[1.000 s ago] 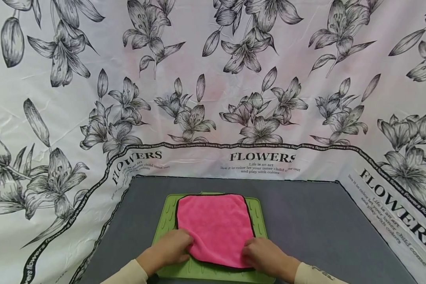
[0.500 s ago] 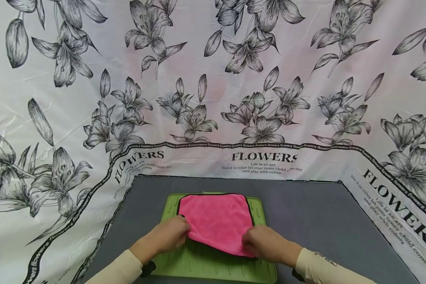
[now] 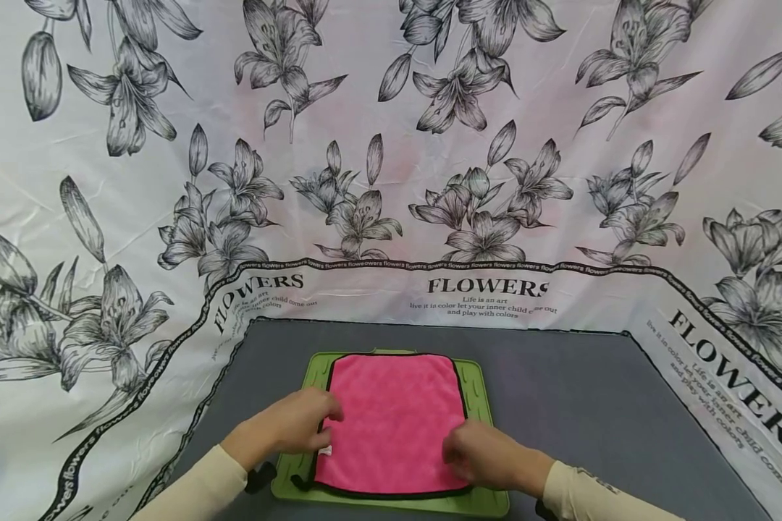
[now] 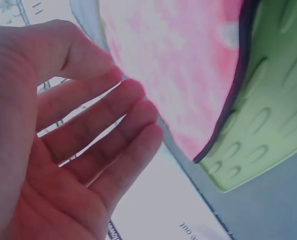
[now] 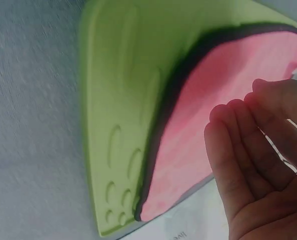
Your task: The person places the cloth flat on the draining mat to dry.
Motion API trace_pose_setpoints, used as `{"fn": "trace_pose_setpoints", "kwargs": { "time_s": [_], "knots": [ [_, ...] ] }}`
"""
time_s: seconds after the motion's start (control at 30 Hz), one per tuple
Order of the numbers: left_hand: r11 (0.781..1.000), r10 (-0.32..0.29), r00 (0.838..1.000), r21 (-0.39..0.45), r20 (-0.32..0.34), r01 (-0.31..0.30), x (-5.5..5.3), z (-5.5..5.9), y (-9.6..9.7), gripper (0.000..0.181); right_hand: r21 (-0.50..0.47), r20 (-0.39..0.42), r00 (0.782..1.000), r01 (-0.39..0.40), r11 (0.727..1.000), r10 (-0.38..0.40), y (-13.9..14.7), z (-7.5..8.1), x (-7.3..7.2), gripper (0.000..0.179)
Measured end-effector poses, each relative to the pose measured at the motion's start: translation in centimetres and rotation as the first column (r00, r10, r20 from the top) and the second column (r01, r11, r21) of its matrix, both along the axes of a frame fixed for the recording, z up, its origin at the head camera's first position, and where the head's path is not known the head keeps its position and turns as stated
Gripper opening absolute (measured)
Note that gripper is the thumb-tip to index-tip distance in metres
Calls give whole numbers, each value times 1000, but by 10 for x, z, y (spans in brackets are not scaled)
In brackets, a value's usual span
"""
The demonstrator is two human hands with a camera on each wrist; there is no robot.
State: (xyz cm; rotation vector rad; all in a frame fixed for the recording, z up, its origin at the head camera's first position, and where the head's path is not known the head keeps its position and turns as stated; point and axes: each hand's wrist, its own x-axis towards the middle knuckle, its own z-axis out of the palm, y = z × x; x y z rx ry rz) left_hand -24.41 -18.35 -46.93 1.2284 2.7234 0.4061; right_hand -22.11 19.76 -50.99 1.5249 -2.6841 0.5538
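A pink cloth (image 3: 391, 423) with a black border lies spread over a green ribbed mat (image 3: 477, 391). A small white tag (image 3: 326, 450) shows at its left edge, beside a black loop (image 3: 302, 482) at the near left corner. My left hand (image 3: 289, 425) hovers over that left edge, its fingers loosely bent and apart from the thumb. In the left wrist view nothing sits between the fingers (image 4: 138, 107). Over the cloth's right edge is my right hand (image 3: 485, 456). Its fingers (image 5: 228, 150) are relaxed in the right wrist view, with no cloth between them and the thumb.
The mat rests on a dark grey tabletop (image 3: 580, 420). White fabric printed with black flowers (image 3: 482, 166) hangs behind the table and along both sides. A dark band (image 3: 261, 477) shows at the left wrist.
Both hands gripped the cloth's near part and raised its near edge off the mat. Now the cloth lies flatter, both hands have let go, and the left hand has moved slightly left.
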Motion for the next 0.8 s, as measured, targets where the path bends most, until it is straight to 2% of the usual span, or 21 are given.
{"fn": "trace_pose_setpoints", "kwargs": {
  "time_s": [0.13,0.2,0.37,0.5,0.57,0.7,0.8],
  "knots": [
    [1000,-9,997,-13,82,11,7,-10,-2,10,3,-20,1000,-8,1000,8,2,-7,5,23],
    [999,-31,994,-10,102,33,11,-15,-2,4,13,-33,999,-6,1000,6,3,-8,6,26],
    [996,-87,988,-6,125,88,24,-28,4,14,22,-124,992,-29,999,32,5,-17,9,29],
    [997,-68,991,-33,112,72,32,-43,7,19,23,-148,988,-32,999,35,4,-26,11,30],
    [997,-62,995,-47,74,65,33,-50,8,21,19,-136,991,-12,1000,14,3,-29,12,32],
    [996,-79,997,-42,10,79,33,-59,8,23,18,-115,993,26,999,-24,2,-32,13,33],
    [995,-91,996,-37,-5,90,31,-62,8,27,35,-98,995,32,999,-28,1,-30,12,30]
  ]
}}
